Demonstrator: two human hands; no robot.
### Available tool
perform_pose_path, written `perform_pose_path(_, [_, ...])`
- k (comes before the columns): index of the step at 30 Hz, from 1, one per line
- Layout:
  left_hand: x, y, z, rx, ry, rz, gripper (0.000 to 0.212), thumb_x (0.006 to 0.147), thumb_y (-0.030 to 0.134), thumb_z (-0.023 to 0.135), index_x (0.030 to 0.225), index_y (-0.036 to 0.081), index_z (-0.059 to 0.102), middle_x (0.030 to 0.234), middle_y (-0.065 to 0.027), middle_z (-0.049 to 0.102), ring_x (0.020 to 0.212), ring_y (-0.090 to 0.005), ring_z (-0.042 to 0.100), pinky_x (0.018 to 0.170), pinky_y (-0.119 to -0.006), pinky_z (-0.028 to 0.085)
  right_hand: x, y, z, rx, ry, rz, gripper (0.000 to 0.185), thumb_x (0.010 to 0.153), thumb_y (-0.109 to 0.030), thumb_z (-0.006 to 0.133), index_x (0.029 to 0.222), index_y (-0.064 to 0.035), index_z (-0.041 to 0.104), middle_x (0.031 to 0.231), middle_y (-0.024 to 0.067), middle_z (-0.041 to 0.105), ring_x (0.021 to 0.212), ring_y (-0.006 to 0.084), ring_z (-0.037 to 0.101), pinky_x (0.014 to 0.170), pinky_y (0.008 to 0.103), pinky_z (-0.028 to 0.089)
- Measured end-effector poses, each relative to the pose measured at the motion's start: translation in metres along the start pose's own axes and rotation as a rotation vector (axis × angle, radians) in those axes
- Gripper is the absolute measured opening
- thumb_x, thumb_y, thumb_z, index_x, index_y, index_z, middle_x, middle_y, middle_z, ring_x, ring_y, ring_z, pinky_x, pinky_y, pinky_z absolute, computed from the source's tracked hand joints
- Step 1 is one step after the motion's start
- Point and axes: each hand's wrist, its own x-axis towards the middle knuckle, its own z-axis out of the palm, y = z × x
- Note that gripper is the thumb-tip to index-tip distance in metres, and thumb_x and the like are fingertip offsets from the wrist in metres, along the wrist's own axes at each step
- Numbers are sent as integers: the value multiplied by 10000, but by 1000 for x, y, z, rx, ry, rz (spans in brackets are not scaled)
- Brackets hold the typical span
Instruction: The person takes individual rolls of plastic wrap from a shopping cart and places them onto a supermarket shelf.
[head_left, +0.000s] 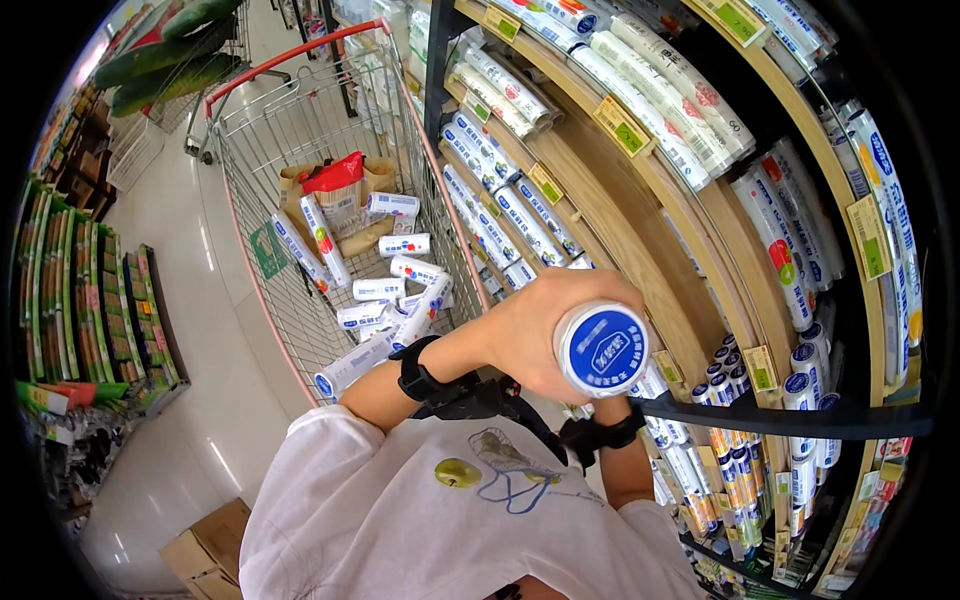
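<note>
My left hand (532, 322) is wrapped around a white plastic-film or bag roll (600, 349), its round blue end label facing up at me. My right forearm (628, 465), with a black strap at the wrist, reaches up beneath that roll. The roll and my left hand cover my right hand, so its grip cannot be seen. Left of my hands stands a wire shopping cart (247, 195) with a red handle. Inside it lie several loose white rolls (424, 307), a brown paper bag (379, 176) and a red-topped packet (334, 176).
Wooden shelves (592, 202) with price tags rise on my right, stocked with rolls (675, 90) lying flat and others upright (802, 382). A dark shelf rail (787, 420) runs close by my right arm. Behind the cart is another cart with large green melons (165, 64). A cardboard box (206, 551) sits on the floor.
</note>
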Motion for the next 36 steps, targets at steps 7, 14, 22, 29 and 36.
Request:
perform_pose_path(7, [-7,3,9,91,39,-155,538,504,164,763,974,42,532,910,-103,590,813,-223,599,703,-292,470,20,-11,-33,-95,-308,-68,437,549,-134,690,951,-26,556,948,126,577,893,227,560,758,296,432])
perform_pose_path(14, [-13,-13,26,50,93,15,529,524,103,758,977,18,498,841,-115,583,743,-224,583,660,-308,467,35,-12,-47,-123,-498,-94,437,526,-131,690,930,-19,566,929,134,585,879,236,567,747,296,434])
perform_pose_path(22, [-12,-11,32,52,88,58,537,529,27,743,989,1,468,816,-134,574,735,-231,574,627,-299,469,52,-3,-48,-131,-659,-70,437,500,-128,690,907,-12,578,908,144,594,863,247,576,735,296,438])
perform_pose_path(29, [-12,-14,37,19,148,77,538,554,334,777,941,42,541,825,-84,598,726,-265,588,642,-316,458,60,-11,-46,-117,-776,-72,492,529,-101,679,993,-19,537,980,132,569,925,217,545,795,292,410])
perform_pose_path(36, [-32,-6,14,144,127,-145,489,482,151,730,936,80,561,908,-77,559,856,-266,551,741,-315,448,36,13,-21,36,-397,123,593,604,-96,686,1144,-35,450,1090,121,524,1015,214,502,871,313,373])
